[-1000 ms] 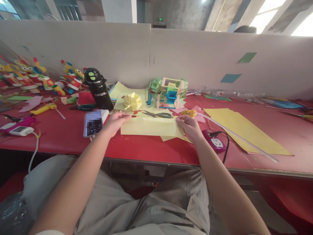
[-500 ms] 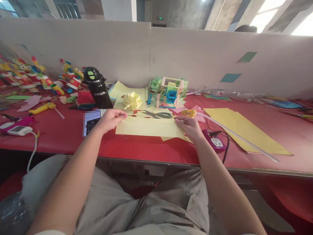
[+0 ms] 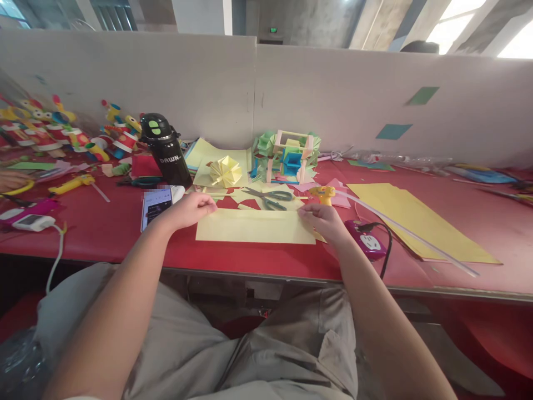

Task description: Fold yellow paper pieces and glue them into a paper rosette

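A long strip of pale yellow paper (image 3: 255,226) spans the space between my hands, over the red table near its front edge. My left hand (image 3: 195,208) pinches its far left corner between thumb and fingers. At the far right corner, my right hand (image 3: 318,216) has the same kind of pinch. Just beyond the strip lie dark-handled scissors (image 3: 272,195) on yellow paper scraps. A yellow glue gun (image 3: 322,193) rests past my right hand. Behind the scissors sits a pleated yellow paper rosette (image 3: 225,172), left of a wooden-stick frame (image 3: 291,158) bearing folded green and blue paper.
A phone (image 3: 156,208) and a black bottle (image 3: 166,150) stand near my left arm. Purple power strips (image 3: 366,240) lie on both sides. Yellow sheets (image 3: 420,222) and a clear glue stick occupy the right. Another person's hand (image 3: 14,180) shows at the far left.
Both hands have brought the paper strip slightly towards me and lower, showing more of the scissors. Another person's hand has come into view at the far left edge.
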`<action>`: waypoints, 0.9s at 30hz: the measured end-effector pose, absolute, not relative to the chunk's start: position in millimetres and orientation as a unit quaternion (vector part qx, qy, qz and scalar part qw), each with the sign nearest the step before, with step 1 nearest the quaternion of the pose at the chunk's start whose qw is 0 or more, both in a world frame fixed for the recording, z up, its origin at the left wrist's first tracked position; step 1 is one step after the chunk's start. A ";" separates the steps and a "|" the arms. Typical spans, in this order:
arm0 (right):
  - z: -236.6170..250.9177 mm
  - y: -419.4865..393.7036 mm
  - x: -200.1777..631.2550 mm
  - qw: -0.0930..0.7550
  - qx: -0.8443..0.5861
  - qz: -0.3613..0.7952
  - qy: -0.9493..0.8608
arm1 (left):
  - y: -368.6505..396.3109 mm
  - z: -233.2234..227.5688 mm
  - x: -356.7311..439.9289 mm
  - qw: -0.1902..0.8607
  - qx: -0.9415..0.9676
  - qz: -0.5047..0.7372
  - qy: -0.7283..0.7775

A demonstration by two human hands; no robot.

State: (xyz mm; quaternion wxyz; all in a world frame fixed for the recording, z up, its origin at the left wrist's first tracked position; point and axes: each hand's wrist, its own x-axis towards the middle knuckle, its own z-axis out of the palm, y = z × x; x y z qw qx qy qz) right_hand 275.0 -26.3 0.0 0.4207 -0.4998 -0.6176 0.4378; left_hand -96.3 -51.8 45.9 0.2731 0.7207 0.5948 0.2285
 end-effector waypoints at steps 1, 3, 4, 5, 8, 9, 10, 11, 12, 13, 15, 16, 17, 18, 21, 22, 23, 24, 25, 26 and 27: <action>0.2 -30.3 276.8 0.400 -0.508 0.424 -0.634 | -52.8 44.8 -96.4 0.286 0.728 0.203 0.589; 1.5 -38.9 281.1 0.363 -0.520 0.385 -0.671 | -55.1 42.8 -95.1 0.297 0.742 0.155 0.580; 2.6 -43.1 283.4 0.344 -0.527 0.358 -0.690 | -56.1 42.1 -93.6 0.294 0.750 0.137 0.577; 4.2 -47.0 285.8 0.324 -0.535 0.326 -0.709 | -57.0 41.4 -91.6 0.288 0.756 0.123 0.574; 9.8 -56.2 291.2 0.242 -0.568 0.223 -0.755 | -58.5 39.7 -83.6 0.269 0.768 0.092 0.574; 11.6 -58.3 291.7 0.211 -0.579 0.189 -0.765 | -58.7 39.2 -80.9 0.266 0.769 0.083 0.575; 13.3 -60.1 291.1 0.185 -0.588 0.153 -0.772 | -58.8 38.6 -78.3 0.266 0.770 0.077 0.574; 14.7 -61.6 289.1 0.165 -0.594 0.119 -0.778 | -58.8 38.2 -76.1 0.267 0.771 0.075 0.573; 16.1 -63.0 285.4 0.153 -0.593 0.088 -0.786 | -58.9 37.8 -74.2 0.270 0.772 0.075 0.571; 17.6 -64.3 279.9 0.147 -0.585 0.065 -0.795 | -59.1 37.7 -72.6 0.274 0.772 0.077 0.569; 21.6 -67.1 263.0 0.153 -0.546 0.060 -0.821 | -59.8 37.9 -70.0 0.280 0.772 0.082 0.565; 24.3 -68.6 251.9 0.158 -0.522 0.079 -0.835 | -60.4 38.2 -68.8 0.283 0.772 0.086 0.563; 27.2 -69.9 239.6 0.164 -0.495 0.107 -0.847 | -61.0 38.7 -67.7 0.285 0.772 0.092 0.560; 30.3 -70.9 226.7 0.166 -0.471 0.136 -0.856 | -61.7 39.1 -66.7 0.287 0.773 0.099 0.557; 38.2 -70.7 190.8 0.141 -0.443 0.212 -0.860 | -62.9 40.0 -65.5 0.294 0.776 0.124 0.543; 39.8 -69.3 181.7 0.129 -0.440 0.227 -0.859 | -62.9 40.0 -65.9 0.298 0.776 0.130 0.540; 40.6 -67.5 174.6 0.124 -0.442 0.236 -0.857 | -62.7 39.9 -66.7 0.304 0.776 0.135 0.537; 40.8 -65.4 169.4 0.122 -0.444 0.243 -0.854 | -62.3 39.6 -67.8 0.309 0.774 0.136 0.535; 40.5 -63.4 166.1 0.124 -0.447 0.248 -0.850 | -61.7 39.2 -69.0 0.315 0.773 0.136 0.534; 39.8 -61.6 164.5 0.128 -0.449 0.254 -0.847 | -60.9 38.7 -70.1 0.321 0.771 0.133 0.534; 38.9 -60.3 164.0 0.132 -0.452 0.259 -0.843 | -60.0 38.0 -71.0 0.325 0.770 0.130 0.534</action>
